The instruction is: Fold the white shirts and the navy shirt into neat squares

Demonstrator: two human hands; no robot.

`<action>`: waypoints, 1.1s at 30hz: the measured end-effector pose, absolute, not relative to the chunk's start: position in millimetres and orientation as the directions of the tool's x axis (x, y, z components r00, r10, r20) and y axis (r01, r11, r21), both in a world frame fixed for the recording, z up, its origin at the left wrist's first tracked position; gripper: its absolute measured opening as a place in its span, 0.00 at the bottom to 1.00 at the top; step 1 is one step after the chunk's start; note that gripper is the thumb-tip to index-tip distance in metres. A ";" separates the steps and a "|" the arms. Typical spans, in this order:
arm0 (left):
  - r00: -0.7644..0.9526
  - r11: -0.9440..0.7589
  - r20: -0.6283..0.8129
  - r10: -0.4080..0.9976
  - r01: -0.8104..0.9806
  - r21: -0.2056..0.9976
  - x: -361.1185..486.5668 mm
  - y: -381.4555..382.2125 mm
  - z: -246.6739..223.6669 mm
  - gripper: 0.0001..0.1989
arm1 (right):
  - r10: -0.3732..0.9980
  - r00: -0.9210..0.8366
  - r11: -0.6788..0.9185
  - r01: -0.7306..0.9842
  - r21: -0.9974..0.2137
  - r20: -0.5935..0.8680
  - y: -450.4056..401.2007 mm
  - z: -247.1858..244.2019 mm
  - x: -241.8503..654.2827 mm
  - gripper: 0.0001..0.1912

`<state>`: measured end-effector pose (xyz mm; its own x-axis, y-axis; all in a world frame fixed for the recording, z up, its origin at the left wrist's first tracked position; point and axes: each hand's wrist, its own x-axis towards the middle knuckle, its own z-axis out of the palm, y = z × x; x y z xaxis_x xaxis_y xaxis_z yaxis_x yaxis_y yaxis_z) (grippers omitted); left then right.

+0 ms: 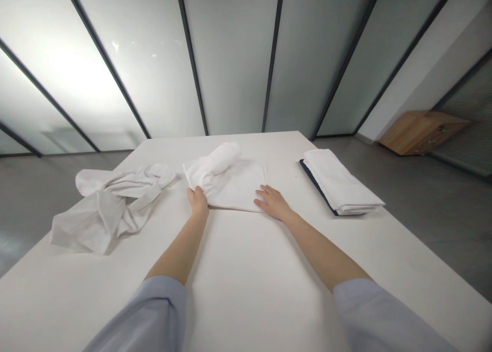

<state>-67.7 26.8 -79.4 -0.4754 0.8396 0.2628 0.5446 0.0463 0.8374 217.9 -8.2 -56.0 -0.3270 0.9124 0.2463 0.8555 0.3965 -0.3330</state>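
A white cloth [238, 185] lies partly flattened on the table in front of me, its left part bunched into a loose roll. My left hand [199, 201] is closed on the near left edge of this cloth, thumb on top and the other fingers mostly hidden. On its near right corner rests my right hand [272, 202], flat with the fingers spread. Which kind of garment or linen the cloth is, I cannot tell.
Crumpled white fabric [115, 203] lies at the table's left edge. To the right, folded white cloths [340, 180] are stacked on a dark flat piece [317, 187]. The white table [253, 280] ends before frosted glass panels [234, 60]. A wooden cabinet [418, 131] stands beyond.
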 end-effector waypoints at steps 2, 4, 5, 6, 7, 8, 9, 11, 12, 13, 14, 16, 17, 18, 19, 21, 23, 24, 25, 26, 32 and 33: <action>-0.592 0.176 0.263 0.761 0.580 0.796 -77.2 25.4 -76.2 0.28 | 0.926 -0.341 0.374 0.892 -0.253 0.164 -10.8 -54.9 213.0 0.22; -0.638 0.239 0.325 0.697 0.635 0.734 -79.9 19.0 -68.0 0.34 | 0.933 -0.323 0.351 0.916 -0.196 0.160 -14.4 -49.2 208.3 0.22; -0.626 0.248 0.378 0.682 0.683 0.687 -78.4 14.5 -62.8 0.37 | 0.935 -0.312 0.339 0.925 -0.173 0.169 -16.2 -45.0 206.0 0.21; -0.602 0.247 0.427 0.675 0.729 0.639 -75.3 9.6 -57.3 0.40 | 0.936 -0.301 0.329 0.933 -0.149 0.180 -18.1 -40.2 203.8 0.20; -0.561 0.231 0.470 0.681 0.774 0.590 -70.9 4.6 -52.2 0.41 | 0.938 -0.289 0.316 0.940 -0.127 0.191 -19.7 -35.3 201.8 0.19; -0.498 0.195 0.505 0.705 0.821 0.537 -65.5 -0.1 -47.8 0.41 | 0.940 -0.278 0.302 0.947 -0.107 0.198 -21.2 -30.7 199.9 0.18; -0.416 0.146 0.525 0.742 0.866 0.479 -59.5 -4.4 -44.7 0.39 | 0.942 -0.268 0.290 0.952 -0.092 0.202 -22.4 -26.7 198.3 0.17; -0.244 0.052 0.488 0.838 0.926 0.374 -47.5 -10.8 -42.3 0.34 | 0.942 -0.271 0.292 0.953 -0.084 0.198 -24.0 -21.5 196.0 0.18; -0.174 0.022 0.433 0.884 0.942 0.334 -42.5 -13.0 -42.8 0.31 | 0.938 -0.288 0.310 0.947 -0.091 0.193 -24.5 -20.4 195.5 0.19; -0.123 0.008 0.368 0.922 0.954 0.301 -38.3 -14.6 -43.9 0.30 | 0.932 -0.308 0.330 0.938 -0.102 0.190 -24.8 -20.2 195.4 0.20; -0.088 0.001 0.305 0.948 0.962 0.274 -35.4 -15.7 -45.3 0.31 | 0.927 -0.320 0.345 0.931 -0.115 0.195 -24.9 -20.7 196.0 0.20; -0.031 -0.020 0.212 0.977 0.972 0.234 -32.5 -16.9 -47.3 0.34 | 0.927 -0.296 0.334 0.931 -0.149 0.232 -24.2 -22.8 198.7 0.18; -0.002 -0.040 0.188 0.982 0.975 0.221 -32.3 -17.3 -47.5 0.35 | 0.930 -0.259 0.309 0.936 -0.169 0.262 -23.4 -24.0 200.9 0.17; 0.028 -0.064 0.170 0.985 0.975 0.211 -32.4 -17.6 -47.2 0.36 | 0.932 -0.215 0.277 0.942 -0.189 0.291 -22.3 -25.3 203.4 0.16; 0.062 -0.093 0.153 0.986 0.975 0.202 -32.6 -17.8 -46.5 0.38 | 0.935 -0.174 0.244 0.948 -0.205 0.310 -21.1 -26.4 206.1 0.15; 0.155 -0.173 0.111 0.982 0.968 0.181 -32.7 -18.0 -44.6 0.40 | 0.950 -0.106 0.171 0.964 -0.205 0.295 -18.2 -28.3 211.4 0.15; 0.268 -0.276 0.070 0.961 0.948 0.157 -31.9 -17.3 -42.8 0.41 | 0.973 -0.043 0.083 0.982 -0.168 0.227 -15.5 -29.4 215.8 0.17; 0.314 -0.319 0.057 0.948 0.936 0.148 -31.2 -16.7 -42.1 0.41 | 0.981 -0.012 0.041 0.989 -0.144 0.194 -14.5 -29.6 217.3 0.18; 0.344 -0.348 0.054 0.938 0.927 0.140 -30.6 -15.9 -41.3 0.41 | 0.985 0.014 0.007 0.993 -0.121 0.173 -13.7 -29.6 218.5 0.19; 0.350 -0.355 0.061 0.935 0.925 0.136 -30.0 -15.1 -40.5 0.41 | 0.986 0.031 -0.014 0.995 -0.103 0.164 -13.2 -29.4 219.2 0.20; 0.096 -0.135 0.262 0.960 0.982 0.135 -28.2 -13.9 -34.3 0.37 | 0.957 -0.048 0.077 0.993 -0.090 0.287 -13.7 -26.6 217.8 0.15; 0.086 -0.131 0.296 0.951 0.982 0.135 -27.9 -14.2 -34.2 0.34 | 0.939 -0.065 0.107 0.989 -0.105 0.338 -13.6 -26.2 217.3 0.14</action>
<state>-27.9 -14.2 -34.2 0.0864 0.9513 0.2958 0.9822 -0.1310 0.1345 217.3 -13.6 -26.2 -0.0653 0.9387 0.3384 0.9887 0.1067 -0.1051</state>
